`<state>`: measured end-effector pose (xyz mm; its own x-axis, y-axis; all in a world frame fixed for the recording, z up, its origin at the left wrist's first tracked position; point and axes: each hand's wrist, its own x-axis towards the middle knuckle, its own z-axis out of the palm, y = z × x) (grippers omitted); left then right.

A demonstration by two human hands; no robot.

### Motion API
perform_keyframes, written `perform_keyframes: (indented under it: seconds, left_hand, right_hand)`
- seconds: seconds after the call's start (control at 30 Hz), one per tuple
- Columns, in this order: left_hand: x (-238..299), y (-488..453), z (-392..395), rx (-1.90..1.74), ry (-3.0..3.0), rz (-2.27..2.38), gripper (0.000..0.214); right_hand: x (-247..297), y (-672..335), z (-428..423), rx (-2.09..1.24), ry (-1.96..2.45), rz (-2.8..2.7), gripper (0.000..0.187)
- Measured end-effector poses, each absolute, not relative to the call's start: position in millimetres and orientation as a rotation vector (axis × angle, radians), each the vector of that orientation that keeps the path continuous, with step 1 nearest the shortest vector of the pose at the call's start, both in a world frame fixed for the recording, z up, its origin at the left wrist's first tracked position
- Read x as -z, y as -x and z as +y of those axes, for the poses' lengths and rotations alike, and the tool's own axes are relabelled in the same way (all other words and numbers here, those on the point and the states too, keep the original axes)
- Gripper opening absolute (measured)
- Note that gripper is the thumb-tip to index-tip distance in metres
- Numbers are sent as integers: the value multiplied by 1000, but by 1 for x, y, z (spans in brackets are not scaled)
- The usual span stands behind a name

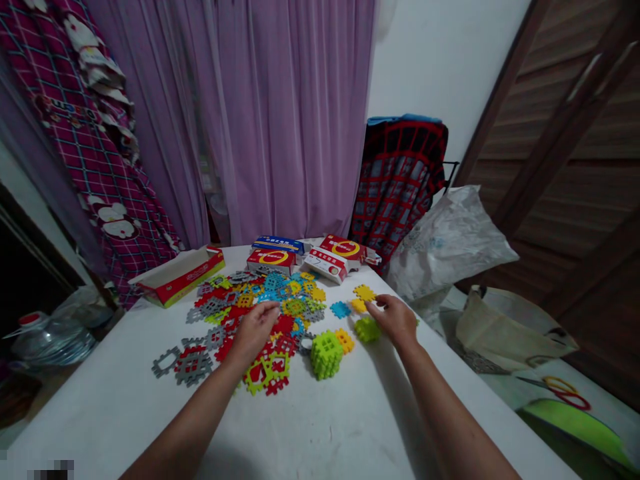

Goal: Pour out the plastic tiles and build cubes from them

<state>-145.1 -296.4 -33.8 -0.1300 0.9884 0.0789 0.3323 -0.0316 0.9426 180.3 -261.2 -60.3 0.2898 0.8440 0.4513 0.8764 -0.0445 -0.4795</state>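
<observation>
A spread pile of flat, notched plastic building pieces (245, 300) in red, grey, yellow, blue and green covers the table's middle. My left hand (257, 327) is over the pile, fingers drawn together; whatever they hold, if anything, is hidden. To the right, my right hand (397, 320) has its thumb and fingers curled close together beside a small yellow piece (359, 306); I cannot make out what is between them. Around it lie another yellow piece (365, 292), a blue piece (341, 309) and green pieces (367, 329). Between my hands stands a stack of green pieces (327, 355), an orange-yellow piece (345, 341) against it.
An open red and yellow box (183, 280) lies at the white table's (320, 433) back left. Several small red, white and blue boxes (271, 260) are along the back edge. Right of the table are a white plastic bag (445, 240), a cloth bag (515, 327) and scissors (565, 392).
</observation>
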Motion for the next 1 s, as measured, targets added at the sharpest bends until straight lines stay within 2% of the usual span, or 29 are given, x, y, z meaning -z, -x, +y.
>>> perform_keyframes:
  seconds: [0.23,0.6,0.9,1.0]
  left_hand:
    - [77,203,-331,-1425,-1434,1932,42]
    - [102,230,-332,-1552,-1506,2051,42]
    - [108,239,-333,-1576,-1467,2088,38]
    - [104,243,-336,-1488,-1598,2099,35]
  right_hand:
    - [60,-219,-234,-36,2350,-1587,46]
    - [66,-221,-212,-208,2539,-1593,36]
    - [44,-224,-230,-200,2527,-1570,44]
    - [55,-219,-253,-54,2264,-1429,41]
